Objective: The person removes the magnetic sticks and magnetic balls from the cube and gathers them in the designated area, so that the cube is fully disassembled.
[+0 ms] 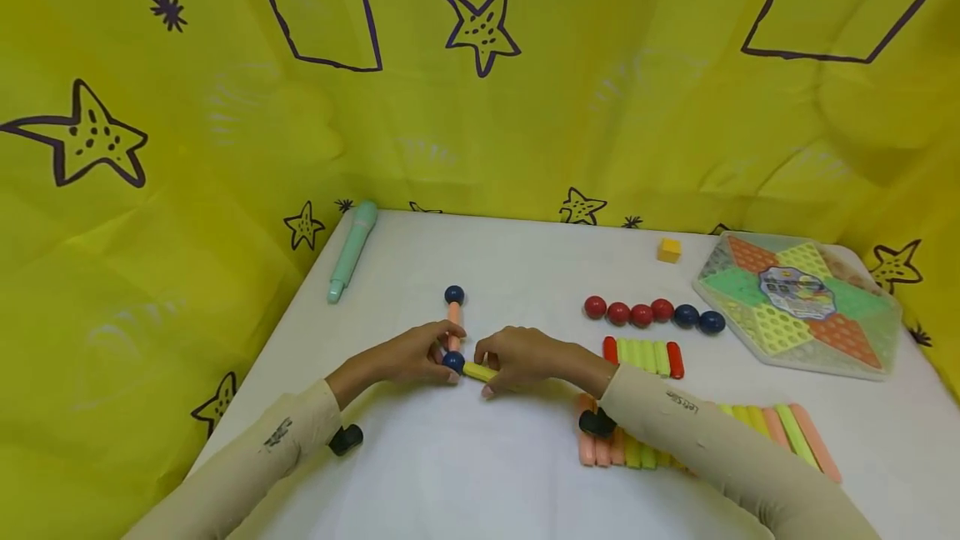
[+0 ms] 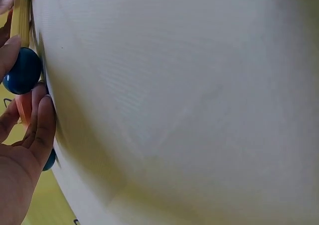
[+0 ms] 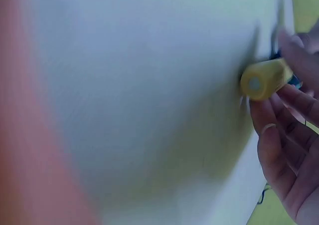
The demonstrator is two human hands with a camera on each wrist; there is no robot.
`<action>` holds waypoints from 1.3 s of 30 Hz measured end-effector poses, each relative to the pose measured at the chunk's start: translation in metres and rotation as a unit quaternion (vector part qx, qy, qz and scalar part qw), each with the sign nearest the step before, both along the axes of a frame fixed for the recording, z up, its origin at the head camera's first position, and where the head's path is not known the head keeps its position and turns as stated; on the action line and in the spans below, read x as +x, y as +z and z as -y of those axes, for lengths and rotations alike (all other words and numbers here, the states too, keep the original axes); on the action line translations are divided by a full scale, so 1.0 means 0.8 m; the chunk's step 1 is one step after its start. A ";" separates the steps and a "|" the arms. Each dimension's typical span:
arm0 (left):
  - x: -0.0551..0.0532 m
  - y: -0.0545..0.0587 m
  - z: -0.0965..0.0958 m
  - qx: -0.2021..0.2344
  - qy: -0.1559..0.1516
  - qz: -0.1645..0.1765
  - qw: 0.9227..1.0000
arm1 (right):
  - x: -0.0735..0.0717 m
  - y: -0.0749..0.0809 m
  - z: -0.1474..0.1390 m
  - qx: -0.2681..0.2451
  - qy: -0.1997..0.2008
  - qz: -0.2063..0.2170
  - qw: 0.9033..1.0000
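A blue ball [image 1: 453, 362] joins a pink rod [image 1: 454, 317], which runs back to a second blue ball [image 1: 453, 295], and a short yellow rod [image 1: 478, 372] on its right. My left hand [image 1: 417, 354] holds this piece at the near ball, thumb in front and a finger across the pink rod. In the left wrist view, the near ball [image 2: 22, 71] shows above the left fingertips. My right hand [image 1: 525, 359] pinches the yellow rod, whose round free end [image 3: 255, 84] faces the right wrist camera. The joint between rod and ball is partly hidden there.
Right of the hands lie red balls [image 1: 618, 313], blue balls [image 1: 686, 316], green rods [image 1: 641, 357] and a longer row of coloured rods [image 1: 810, 444], partly under the right sleeve. Farther back are a yellow cube [image 1: 669, 251], a patterned board [image 1: 795, 298] and a green microphone-shaped object [image 1: 352, 250].
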State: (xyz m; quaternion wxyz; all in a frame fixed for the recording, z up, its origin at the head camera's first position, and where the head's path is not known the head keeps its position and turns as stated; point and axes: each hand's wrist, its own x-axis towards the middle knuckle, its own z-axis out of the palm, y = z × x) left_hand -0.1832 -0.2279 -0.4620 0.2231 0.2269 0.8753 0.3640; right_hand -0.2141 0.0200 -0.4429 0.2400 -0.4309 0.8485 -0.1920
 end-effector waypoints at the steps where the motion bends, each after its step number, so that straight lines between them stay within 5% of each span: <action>1: -0.001 0.000 -0.003 0.000 -0.004 0.001 1.000 | 0.000 -0.002 0.002 0.006 0.001 -0.004 1.000; 13: -0.007 0.012 -0.016 -0.006 -0.014 0.004 1.000 | -0.004 0.009 -0.008 0.038 0.027 -0.012 0.999; 21: -0.004 0.007 -0.016 -0.017 -0.002 0.005 1.000 | -0.005 0.017 -0.055 -0.057 0.006 0.097 0.994; 26: 0.000 0.006 -0.013 -0.014 0.002 0.002 1.000 | -0.003 0.035 -0.121 -0.119 -0.060 0.173 0.976; 33: 0.003 0.001 -0.008 -0.007 0.000 0.003 1.000 | 0.008 0.034 -0.257 -0.171 -0.141 0.151 0.963; 39: 0.001 -0.003 -0.008 -0.005 0.002 0.004 1.000 | 0.038 0.018 -0.389 -0.194 -0.190 0.135 0.953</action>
